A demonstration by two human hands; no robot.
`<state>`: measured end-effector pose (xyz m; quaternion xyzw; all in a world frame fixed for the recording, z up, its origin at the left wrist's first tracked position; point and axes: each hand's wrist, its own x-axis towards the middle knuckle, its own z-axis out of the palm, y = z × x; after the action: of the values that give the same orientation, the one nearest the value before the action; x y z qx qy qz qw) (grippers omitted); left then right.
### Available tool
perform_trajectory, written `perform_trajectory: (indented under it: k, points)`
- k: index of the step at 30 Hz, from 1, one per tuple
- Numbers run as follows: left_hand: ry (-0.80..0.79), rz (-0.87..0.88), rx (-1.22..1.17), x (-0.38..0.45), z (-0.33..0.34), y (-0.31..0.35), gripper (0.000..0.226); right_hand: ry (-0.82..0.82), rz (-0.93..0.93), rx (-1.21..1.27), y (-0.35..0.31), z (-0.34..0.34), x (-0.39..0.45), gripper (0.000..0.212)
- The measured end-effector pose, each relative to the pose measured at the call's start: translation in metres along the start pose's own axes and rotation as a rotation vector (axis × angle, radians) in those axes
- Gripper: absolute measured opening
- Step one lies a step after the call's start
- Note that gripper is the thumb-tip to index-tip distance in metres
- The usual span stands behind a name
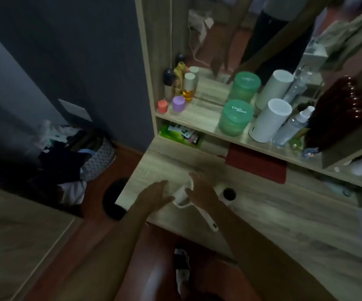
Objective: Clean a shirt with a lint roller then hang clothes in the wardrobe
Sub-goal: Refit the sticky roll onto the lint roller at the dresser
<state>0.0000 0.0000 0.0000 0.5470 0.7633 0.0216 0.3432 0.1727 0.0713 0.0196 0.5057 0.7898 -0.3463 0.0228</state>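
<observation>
Lint roller (194,206), white plastic, lies handle toward me under my right grip (199,189), which clasps its head; left grip (154,195) beside, fingers straight.

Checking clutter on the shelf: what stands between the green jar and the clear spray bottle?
In the head view, a white cylindrical device stands between the green jar and the clear spray bottle.
</observation>
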Motion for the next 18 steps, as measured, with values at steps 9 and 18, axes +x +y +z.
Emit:
perform_trajectory:
  k: [9,18]
  points:
    - [0.085,0.027,-0.379,0.015,0.016,0.024,0.027,0.115,0.247,0.259,0.006,0.016,0.035,0.041]
    - [0.289,-0.202,-0.942,0.029,-0.044,0.017,0.032,-0.072,0.325,0.803,-0.020,-0.032,0.034,0.047]
